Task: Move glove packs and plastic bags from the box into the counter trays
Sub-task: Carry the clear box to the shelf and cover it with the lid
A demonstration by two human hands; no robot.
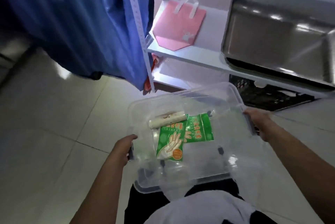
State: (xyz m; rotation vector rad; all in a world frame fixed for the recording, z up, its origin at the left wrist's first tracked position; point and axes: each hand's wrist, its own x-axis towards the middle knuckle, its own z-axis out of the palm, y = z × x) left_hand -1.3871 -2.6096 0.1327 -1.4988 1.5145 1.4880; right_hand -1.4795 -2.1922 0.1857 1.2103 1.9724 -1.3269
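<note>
I carry a clear plastic box [233,93] in front of me, above the tiled floor. My left hand [125,148] grips its left handle and my right hand [261,124] grips its right handle. Inside lie two green glove packs, one in front [170,144] and one behind it [200,127], with a white roll of plastic bags [167,118] across their tops. A steel tray [272,42] sits on the white shelf at the upper right.
A pink paper bag [178,25] with white handles lies on the white shelf [199,56] left of the tray. A blue curtain [72,20] hangs at the left beside the shelf post. A black crate [268,96] sits below the shelf.
</note>
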